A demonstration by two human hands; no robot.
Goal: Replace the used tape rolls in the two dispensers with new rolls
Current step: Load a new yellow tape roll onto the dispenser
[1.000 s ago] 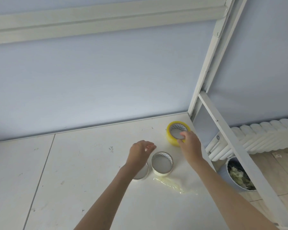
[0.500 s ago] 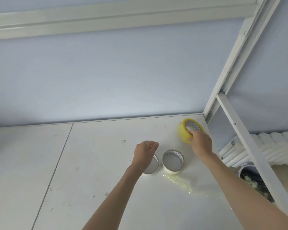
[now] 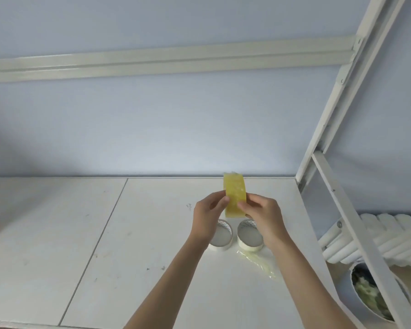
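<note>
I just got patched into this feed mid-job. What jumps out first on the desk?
The yellow tape roll, held on edge above the white desk between the left hand and right hand, stands out most. Just below the hands, two near-empty white rolls lie flat side by side, with a crumpled strip of clear tape beside them.
</note>
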